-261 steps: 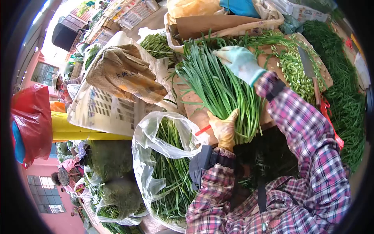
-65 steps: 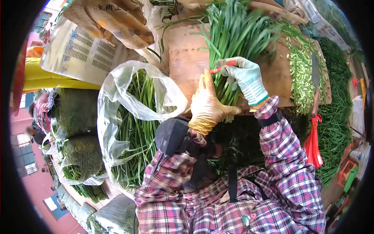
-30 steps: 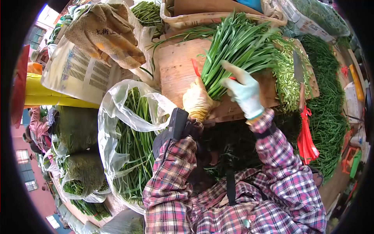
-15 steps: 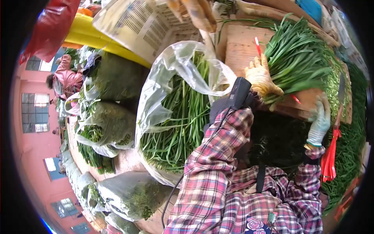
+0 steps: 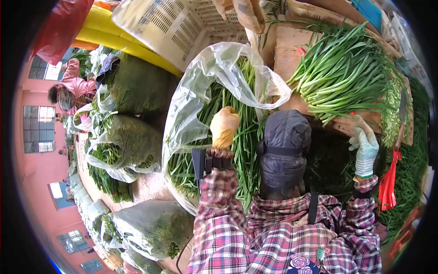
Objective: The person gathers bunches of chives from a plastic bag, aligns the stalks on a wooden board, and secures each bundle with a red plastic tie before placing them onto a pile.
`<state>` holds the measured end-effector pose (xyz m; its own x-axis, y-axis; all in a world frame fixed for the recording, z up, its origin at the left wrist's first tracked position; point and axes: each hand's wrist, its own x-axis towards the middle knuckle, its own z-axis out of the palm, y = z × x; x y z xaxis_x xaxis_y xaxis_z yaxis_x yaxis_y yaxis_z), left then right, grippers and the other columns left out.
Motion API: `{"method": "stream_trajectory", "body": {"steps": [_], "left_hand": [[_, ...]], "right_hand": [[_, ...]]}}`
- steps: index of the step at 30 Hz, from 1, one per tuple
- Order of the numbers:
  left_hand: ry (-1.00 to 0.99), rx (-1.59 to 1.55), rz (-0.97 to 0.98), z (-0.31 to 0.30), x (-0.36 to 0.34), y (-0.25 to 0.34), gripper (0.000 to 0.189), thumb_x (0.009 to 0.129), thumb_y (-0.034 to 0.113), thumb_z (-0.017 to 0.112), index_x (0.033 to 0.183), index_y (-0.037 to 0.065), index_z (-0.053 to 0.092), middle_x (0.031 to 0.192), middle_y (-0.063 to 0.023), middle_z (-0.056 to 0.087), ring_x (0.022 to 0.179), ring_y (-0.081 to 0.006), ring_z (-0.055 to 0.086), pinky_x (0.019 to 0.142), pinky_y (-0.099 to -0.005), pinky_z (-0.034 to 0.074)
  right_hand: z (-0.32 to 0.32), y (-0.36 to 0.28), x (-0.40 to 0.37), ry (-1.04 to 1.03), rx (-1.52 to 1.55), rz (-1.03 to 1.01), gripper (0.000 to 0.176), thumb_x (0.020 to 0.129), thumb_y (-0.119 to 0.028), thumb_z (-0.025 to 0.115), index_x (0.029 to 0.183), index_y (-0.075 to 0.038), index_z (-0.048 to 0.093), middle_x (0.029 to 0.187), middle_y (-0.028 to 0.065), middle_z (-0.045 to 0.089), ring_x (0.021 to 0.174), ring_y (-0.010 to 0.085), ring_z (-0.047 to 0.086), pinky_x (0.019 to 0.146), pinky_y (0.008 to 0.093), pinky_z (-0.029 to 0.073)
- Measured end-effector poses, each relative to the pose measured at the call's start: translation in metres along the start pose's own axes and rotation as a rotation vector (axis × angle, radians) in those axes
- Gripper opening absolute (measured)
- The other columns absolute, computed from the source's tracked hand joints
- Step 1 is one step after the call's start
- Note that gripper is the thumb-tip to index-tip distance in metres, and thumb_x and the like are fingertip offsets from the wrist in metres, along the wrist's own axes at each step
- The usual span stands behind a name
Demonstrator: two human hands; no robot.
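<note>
My left hand, in a yellow glove, is closed over long green stalks in a clear plastic bag. What its fingers hold is hidden. To the right, my right hand, in a pale striped glove, is open with thumb and fingers apart. Its fingertips are by the lower edge of a loose pile of green leafy stalks spread on a wooden board. A bit of red strip shows at the pile's upper left.
A knife lies at the board's right edge, above hanging red strips. Cut greens surround the board. A dark quilted shape is between my arms. A white crate, stuffed bags and a person in pink are left.
My left hand has moved left from the pile on the board to the bag and closed. My right hand has shifted slightly left and down. The dark quilted shape shows more fully.
</note>
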<state>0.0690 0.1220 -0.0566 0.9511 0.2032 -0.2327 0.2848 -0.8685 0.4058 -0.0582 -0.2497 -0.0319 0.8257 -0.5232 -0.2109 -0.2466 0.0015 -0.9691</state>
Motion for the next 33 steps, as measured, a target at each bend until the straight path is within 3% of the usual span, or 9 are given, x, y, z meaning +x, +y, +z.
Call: {"method": "stream_trajectory", "body": {"steps": [2,4,5,7,11,21,23,24,33], "left_hand": [[0.158,0.092,0.138,0.010,0.021,-0.001,0.020,0.080,0.024,0.053,0.087,0.008,0.063,0.079,-0.0178,0.064,0.075,-0.0348,0.062,0.069,-0.0413,0.049],[0.097,0.011,0.099,0.014,0.047,0.025,0.023,0.085,0.027,0.050,0.090,0.006,0.059,0.079,-0.0165,0.063,0.074,-0.0316,0.062,0.068,-0.0407,0.049],[0.018,0.089,0.339,0.018,0.061,0.030,0.023,0.084,0.025,0.049,0.095,0.005,0.056,0.077,-0.0144,0.061,0.069,-0.0288,0.061,0.066,-0.0398,0.049],[0.327,0.197,0.488,0.052,0.110,0.034,0.037,0.073,0.022,0.061,0.098,-0.004,0.054,0.082,-0.0211,0.063,0.075,-0.0348,0.063,0.066,-0.0396,0.049],[0.049,0.240,0.187,0.070,0.125,0.064,0.039,0.070,0.021,0.063,0.099,-0.004,0.054,0.083,-0.0199,0.062,0.077,-0.0342,0.062,0.068,-0.0392,0.048],[-0.031,0.219,0.037,0.082,0.121,0.080,0.047,0.062,0.021,0.068,0.101,-0.002,0.054,0.087,-0.0171,0.061,0.082,-0.0326,0.059,0.073,-0.0384,0.046],[-0.025,0.170,0.030,0.084,0.117,0.078,0.048,0.061,0.021,0.069,0.101,-0.001,0.054,0.087,-0.0165,0.061,0.083,-0.0323,0.059,0.074,-0.0382,0.046],[-0.012,0.147,0.033,0.081,0.115,0.076,0.049,0.060,0.021,0.069,0.101,-0.001,0.054,0.088,-0.0162,0.061,0.084,-0.0322,0.058,0.075,-0.0381,0.045],[-0.014,-0.609,0.344,0.013,0.110,0.054,0.043,0.066,0.011,0.071,0.104,-0.003,0.056,0.092,-0.0123,0.062,0.081,-0.0220,0.060,0.073,-0.0313,0.048]], "right_hand": [[0.000,0.013,-0.001,-0.015,0.001,0.009,0.030,0.089,-0.011,0.049,0.116,0.000,0.054,0.097,0.0127,0.064,0.056,0.0057,0.055,0.046,0.0174,0.045],[0.004,0.014,-0.007,-0.063,0.004,0.017,0.030,0.088,-0.011,0.050,0.115,0.001,0.054,0.099,0.0144,0.064,0.059,0.0073,0.057,0.048,0.0190,0.047],[0.006,0.014,-0.011,-0.048,0.005,0.025,0.030,0.088,-0.011,0.050,0.115,0.001,0.054,0.099,0.0144,0.064,0.059,0.0073,0.057,0.048,0.0190,0.047],[0.013,0.013,-0.013,-0.114,0.027,0.095,0.031,0.088,-0.011,0.050,0.116,0.001,0.054,0.099,0.0145,0.064,0.061,0.0076,0.057,0.050,0.0197,0.047],[0.031,0.011,-0.027,-0.150,0.032,0.206,0.029,0.086,-0.008,0.053,0.113,-0.001,0.057,0.101,0.0118,0.064,0.061,0.0068,0.056,0.051,0.0189,0.046],[0.034,0.042,-0.043,-0.184,-0.046,0.288,0.027,0.082,-0.002,0.057,0.109,0.001,0.059,0.094,0.0063,0.065,0.070,0.0052,0.056,0.061,0.0198,0.047],[0.035,0.053,-0.044,-0.194,-0.104,0.088,0.027,0.082,-0.002,0.057,0.108,0.000,0.060,0.092,0.0054,0.065,0.070,0.0050,0.056,0.061,0.0199,0.047],[0.035,0.047,-0.045,-0.214,-0.092,0.211,0.026,0.082,-0.002,0.058,0.108,0.000,0.060,0.091,0.0049,0.064,0.068,0.0055,0.057,0.061,0.0202,0.047],[0.040,0.014,-0.035,-0.245,0.048,0.275,0.027,0.083,-0.002,0.055,0.109,-0.003,0.060,0.081,0.0037,0.064,0.061,0.0043,0.054,0.053,0.0174,0.044]]}}
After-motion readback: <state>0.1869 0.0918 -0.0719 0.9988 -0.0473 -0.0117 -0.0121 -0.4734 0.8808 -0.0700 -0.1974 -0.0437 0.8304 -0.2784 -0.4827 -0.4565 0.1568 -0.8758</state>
